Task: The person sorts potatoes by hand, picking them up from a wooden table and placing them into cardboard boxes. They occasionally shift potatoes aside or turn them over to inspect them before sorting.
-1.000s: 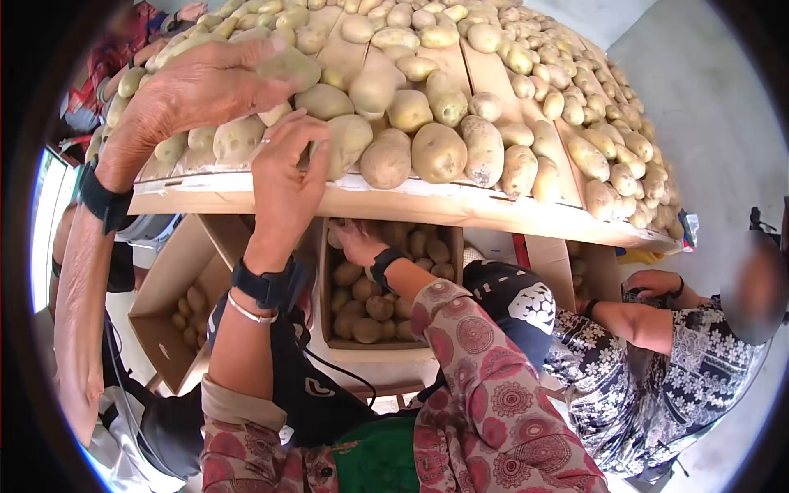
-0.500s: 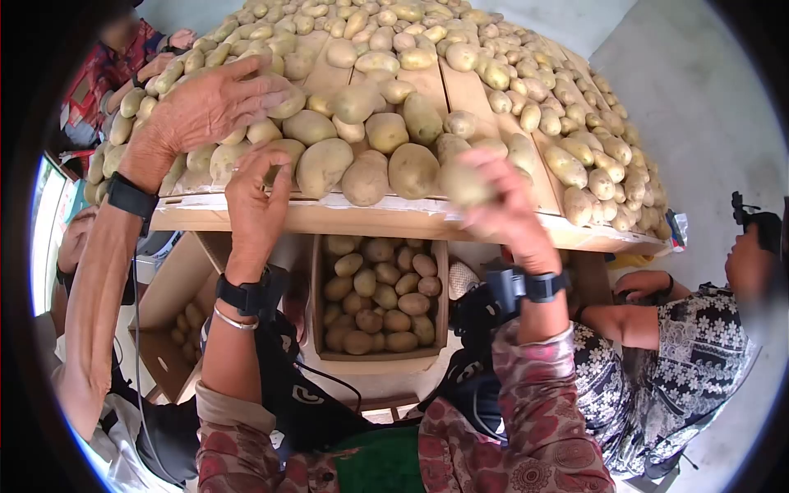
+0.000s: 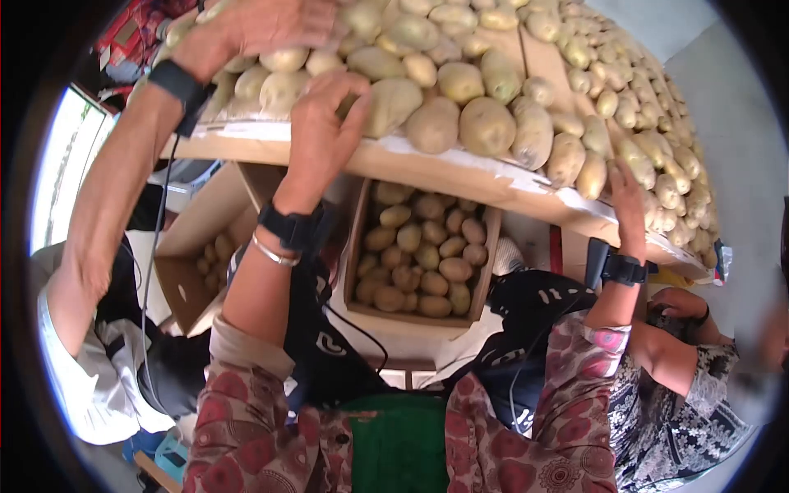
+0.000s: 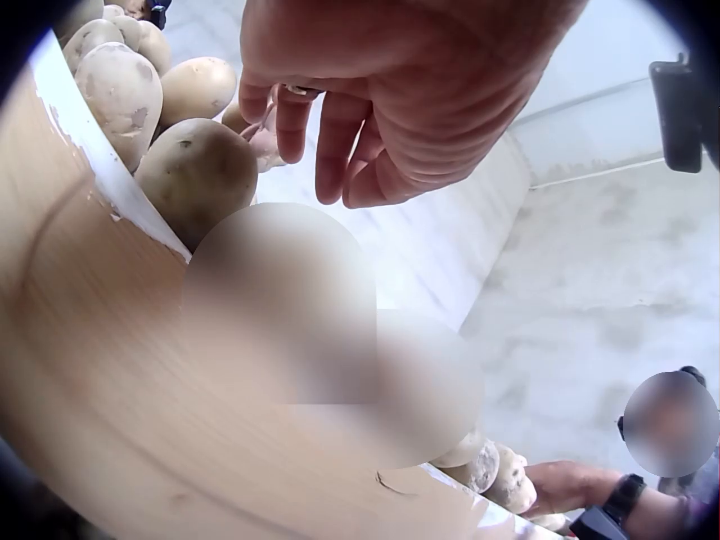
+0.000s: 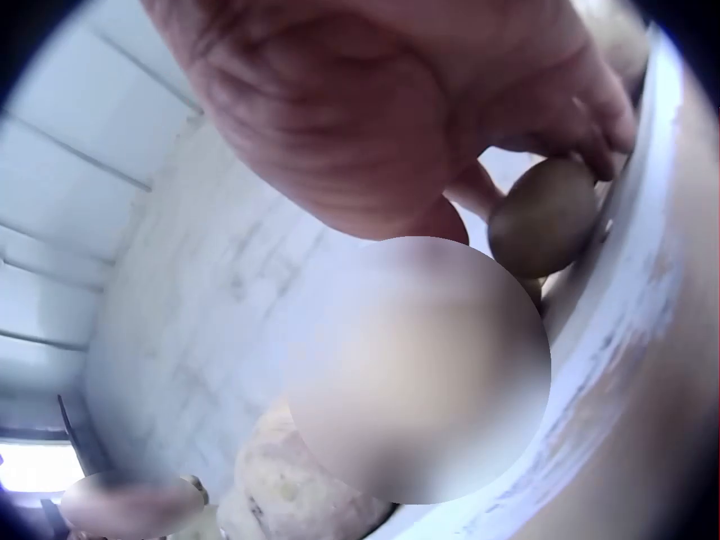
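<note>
In the head view my left hand [image 3: 322, 123] hovers with loosely bent fingers at the near edge of the table, beside a large potato [image 3: 393, 107]. The left wrist view shows those fingers hanging down with nothing between them. Farther right, my right hand [image 3: 629, 201] reaches over the table edge among the potatoes. Its thumb and fingertips are around a small roundish potato [image 5: 546, 219] low at the white-painted edge [image 5: 613, 326] in the right wrist view. Several other potatoes, such as a broad one [image 3: 488, 126], line the front of the table.
Under the table edge stands a cardboard box [image 3: 419, 322] of potatoes; another box [image 3: 174, 283] with several potatoes sits at left. A second person's hand [image 3: 271, 29] stretches over the potatoes from the left. Another person [image 3: 699, 386] is at right. A cable [image 3: 156, 255] hangs at left.
My right hand rose from the box with a potato, then moved right along the table edge. My left hand stays near the same potatoes. The head view has shifted.
</note>
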Demonstrator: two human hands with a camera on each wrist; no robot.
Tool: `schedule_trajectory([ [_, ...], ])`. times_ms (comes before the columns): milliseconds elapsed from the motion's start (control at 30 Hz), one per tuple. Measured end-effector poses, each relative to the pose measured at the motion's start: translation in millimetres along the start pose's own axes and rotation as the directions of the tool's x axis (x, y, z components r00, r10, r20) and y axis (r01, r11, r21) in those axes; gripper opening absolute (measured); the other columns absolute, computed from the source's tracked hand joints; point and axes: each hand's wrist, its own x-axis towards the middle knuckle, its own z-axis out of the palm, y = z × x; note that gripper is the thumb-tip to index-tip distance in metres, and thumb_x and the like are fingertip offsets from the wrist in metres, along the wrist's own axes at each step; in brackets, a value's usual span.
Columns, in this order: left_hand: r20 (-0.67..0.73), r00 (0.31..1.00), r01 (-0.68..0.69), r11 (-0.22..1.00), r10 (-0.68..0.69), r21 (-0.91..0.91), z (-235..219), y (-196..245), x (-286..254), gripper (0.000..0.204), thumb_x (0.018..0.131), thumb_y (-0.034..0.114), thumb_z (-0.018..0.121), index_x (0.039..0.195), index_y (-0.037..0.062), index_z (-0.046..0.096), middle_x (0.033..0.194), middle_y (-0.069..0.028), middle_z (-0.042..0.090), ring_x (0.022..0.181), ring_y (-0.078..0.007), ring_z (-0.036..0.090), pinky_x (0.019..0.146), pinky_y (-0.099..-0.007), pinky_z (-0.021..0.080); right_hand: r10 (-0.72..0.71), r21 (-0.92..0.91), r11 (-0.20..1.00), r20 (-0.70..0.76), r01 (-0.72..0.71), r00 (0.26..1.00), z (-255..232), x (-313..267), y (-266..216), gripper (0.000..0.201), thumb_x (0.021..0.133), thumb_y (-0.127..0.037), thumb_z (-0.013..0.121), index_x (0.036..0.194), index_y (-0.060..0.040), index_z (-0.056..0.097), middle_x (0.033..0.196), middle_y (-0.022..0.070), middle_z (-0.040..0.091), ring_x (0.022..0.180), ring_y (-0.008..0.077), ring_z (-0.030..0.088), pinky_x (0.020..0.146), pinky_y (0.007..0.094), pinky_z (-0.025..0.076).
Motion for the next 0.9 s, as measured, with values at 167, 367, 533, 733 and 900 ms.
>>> schedule_trajectory([
  [167, -0.022, 0.999, -0.031, 1.000, 0.031, 0.006, 4.3, -5.2, -0.2, 0.011, 0.082, 0.003, 0.062, 0.093, 0.0021, 0.063, 0.100, -0.0112, 0.066, 0.099, -0.0247, 0.060, 0.088, -0.0316, 0.044, 0.031, -0.081, 0.996, -0.002, -0.031, 1.000, -4.0, -2.9, -14.7, 0.045, 0.092, -0.031, 0.047, 0.129, -0.0047, 0.052, 0.128, 0.0234, 0.053, 0.121, 0.0350, 0.049, 0.102, 0.0385, 0.036],
  [367, -0.007, 0.999, -0.051, 0.999, 0.051, 0.010, 2.7, -7.3, -2.1, 0.014, 0.081, 0.002, 0.063, 0.095, 0.0034, 0.065, 0.099, -0.0093, 0.065, 0.094, -0.0218, 0.059, 0.084, -0.0294, 0.046, -0.223, 0.284, 0.887, -0.424, 0.363, 0.878, 8.2, -16.2, -71.3, 0.020, 0.091, -0.015, 0.059, 0.108, -0.0053, 0.063, 0.103, 0.0085, 0.063, 0.089, 0.0151, 0.059, 0.084, 0.0292, 0.047],
  [533, -0.017, 1.000, -0.010, 0.999, 0.009, -0.045, 1.7, -8.9, -2.0, 0.018, 0.080, 0.002, 0.063, 0.097, 0.0043, 0.065, 0.098, -0.0102, 0.064, 0.093, -0.0217, 0.059, 0.081, -0.0286, 0.047, -0.535, 0.590, 0.708, 0.090, 0.388, 0.840, 69.0, -75.2, -142.3, 0.007, 0.090, -0.011, 0.058, 0.088, -0.0061, 0.063, 0.075, 0.0028, 0.062, 0.071, 0.0108, 0.058, 0.064, 0.0252, 0.046],
  [733, -0.044, 0.999, 0.003, 0.999, -0.005, -0.040, -1.0, -10.6, -3.2, 0.020, 0.080, 0.004, 0.064, 0.100, 0.0060, 0.064, 0.098, -0.0122, 0.064, 0.091, -0.0245, 0.060, 0.078, -0.0304, 0.049, -0.644, 0.452, 0.743, 0.684, 0.494, 0.343, 192.2, -121.0, -127.6, 0.025, 0.083, -0.011, 0.058, 0.105, -0.0008, 0.058, 0.105, 0.0168, 0.059, 0.093, 0.0324, 0.058, 0.083, 0.0354, 0.047],
  [900, -0.062, 0.998, -0.022, 1.000, 0.021, -0.019, -12.5, -8.9, -3.1, 0.020, 0.079, 0.003, 0.063, 0.098, 0.0052, 0.062, 0.103, -0.0186, 0.063, 0.098, -0.0364, 0.060, 0.081, -0.0359, 0.049, -0.445, -0.072, 0.810, 0.571, 0.582, 0.690, 242.8, -105.3, -124.6, 0.062, 0.082, -0.016, 0.052, 0.138, 0.0010, 0.031, 0.141, 0.0285, 0.030, 0.127, 0.0438, 0.034, 0.108, 0.0474, 0.025],
])
